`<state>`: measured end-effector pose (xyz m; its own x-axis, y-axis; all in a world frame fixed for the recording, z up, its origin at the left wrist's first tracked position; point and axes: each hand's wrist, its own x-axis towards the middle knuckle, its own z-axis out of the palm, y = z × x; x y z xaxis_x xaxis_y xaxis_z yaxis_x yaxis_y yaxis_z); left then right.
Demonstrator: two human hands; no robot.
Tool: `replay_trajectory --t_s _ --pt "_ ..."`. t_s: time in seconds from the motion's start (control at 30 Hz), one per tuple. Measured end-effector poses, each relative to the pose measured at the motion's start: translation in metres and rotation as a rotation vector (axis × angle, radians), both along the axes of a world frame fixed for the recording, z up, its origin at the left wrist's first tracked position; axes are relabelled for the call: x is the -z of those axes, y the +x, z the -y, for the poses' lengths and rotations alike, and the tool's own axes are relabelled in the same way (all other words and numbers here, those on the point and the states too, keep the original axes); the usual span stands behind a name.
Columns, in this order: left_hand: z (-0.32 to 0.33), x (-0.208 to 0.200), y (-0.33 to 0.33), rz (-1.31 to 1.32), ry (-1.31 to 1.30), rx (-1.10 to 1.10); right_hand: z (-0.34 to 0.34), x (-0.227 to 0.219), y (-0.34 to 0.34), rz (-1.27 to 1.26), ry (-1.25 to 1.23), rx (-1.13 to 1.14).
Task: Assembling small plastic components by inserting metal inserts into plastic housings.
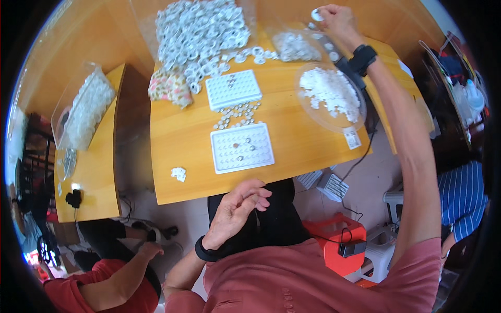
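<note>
My right hand (338, 25) reaches to the far right of the table, its fingers closed on a small white round piece (316, 14). Below the table's front edge, my left hand (233, 213) is held over my lap with loosely bent fingers apart and nothing seen in them. Nearest to it on the table is a white pitted tray (241, 161) with several small round parts in it. Small silvery discs (237, 115) lie loose behind that tray. Farther back, another white tray (219, 96) bears a few dark bits.
White ring-shaped parts (201, 34) are heaped at the back beside a patterned cloth bundle (170, 88). A clear round tub (331, 125) of white pieces and a bag of parts (296, 47) sit at right. White bits (178, 173) lie front left. Another person (112, 284) sits at left.
</note>
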<state>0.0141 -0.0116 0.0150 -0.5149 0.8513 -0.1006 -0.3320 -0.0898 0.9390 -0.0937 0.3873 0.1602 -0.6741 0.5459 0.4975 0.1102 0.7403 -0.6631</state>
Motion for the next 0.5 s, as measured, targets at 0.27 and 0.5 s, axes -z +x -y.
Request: replay_trajectory --t_s 0.27,0.5 --pt "0.000 0.010 -0.008 0.045 -0.027 -0.007 -0.040 0.035 -0.048 0.337 0.281 0.165" --pt "0.005 0.015 -0.010 0.099 -0.007 -0.071 0.062 0.039 0.009 0.035 0.158 -0.262"
